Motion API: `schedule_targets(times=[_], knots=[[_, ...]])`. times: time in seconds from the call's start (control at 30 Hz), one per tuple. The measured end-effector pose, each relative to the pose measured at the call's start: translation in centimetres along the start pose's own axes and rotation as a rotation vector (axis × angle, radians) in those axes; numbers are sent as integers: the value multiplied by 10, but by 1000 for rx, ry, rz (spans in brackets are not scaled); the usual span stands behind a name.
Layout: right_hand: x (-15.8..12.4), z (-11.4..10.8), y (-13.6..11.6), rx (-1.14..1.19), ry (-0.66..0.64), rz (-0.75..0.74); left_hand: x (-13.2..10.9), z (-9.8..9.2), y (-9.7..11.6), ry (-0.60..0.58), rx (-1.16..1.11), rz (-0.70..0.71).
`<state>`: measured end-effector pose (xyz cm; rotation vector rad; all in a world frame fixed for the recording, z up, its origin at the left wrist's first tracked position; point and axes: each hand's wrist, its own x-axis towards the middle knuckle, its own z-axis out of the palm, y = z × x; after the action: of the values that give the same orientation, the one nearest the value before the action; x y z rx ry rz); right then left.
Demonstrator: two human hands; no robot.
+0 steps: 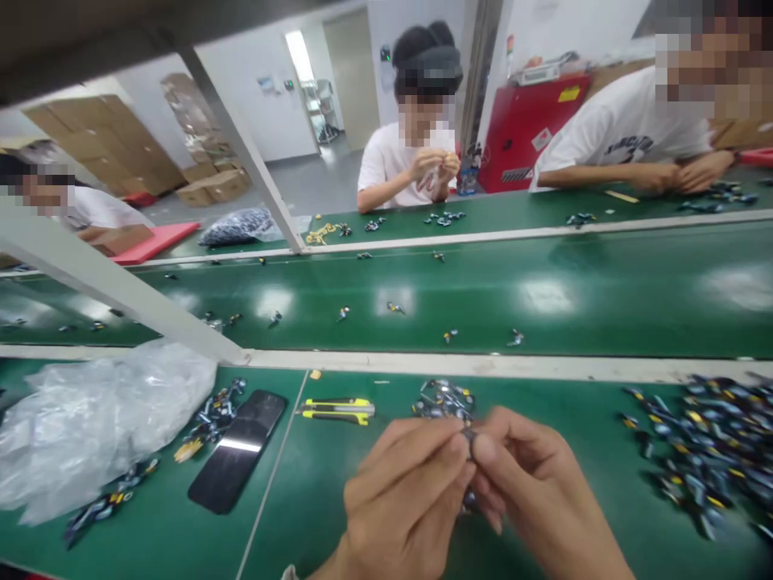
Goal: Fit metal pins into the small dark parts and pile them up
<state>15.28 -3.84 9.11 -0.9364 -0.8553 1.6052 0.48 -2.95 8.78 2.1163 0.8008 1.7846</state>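
My left hand (411,483) and my right hand (525,475) meet above the green bench. Both are closed, fingertips pinched around one small dark part (469,439). Most of that part is covered by my fingers, so its exact kind is unclear. Just beyond my fingertips lies a small pile of dark and yellow parts (444,395). A few more pieces show beneath my hands. Off to the right spreads a large heap of similar small parts (713,451), blue-black with yellow bits.
A yellow-and-black utility knife (338,411), a black phone (238,451) and a clear plastic bag (102,427) lie to the left. Beyond a white rail, a green conveyor belt (543,298) carries scattered parts. Co-workers sit across it. A slanted white post (138,298) stands at left.
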Motion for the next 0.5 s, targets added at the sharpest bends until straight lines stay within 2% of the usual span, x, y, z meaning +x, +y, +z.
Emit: schedule_targets(times=[0.07,0.13,0.2,0.27,0.33,0.4,0.5], knots=[[-13,2,12,-28,144,23,-15,5,2,-14,-32,-78],[-24,6,22,-135,306,-3,-27,9,5,-12,-72,-213],[-33,10,29,-270,436,-89,-34,10,9,-9,-118,-350],[-40,12,35,-362,505,-172,-41,11,12,-3,-155,-431],[-44,12,39,-338,500,-143,-48,13,13,17,-157,-410],[-45,8,45,-206,447,-4,-56,14,11,27,-108,-325],[-49,4,55,0,374,174,-68,12,7,-23,-30,-208]])
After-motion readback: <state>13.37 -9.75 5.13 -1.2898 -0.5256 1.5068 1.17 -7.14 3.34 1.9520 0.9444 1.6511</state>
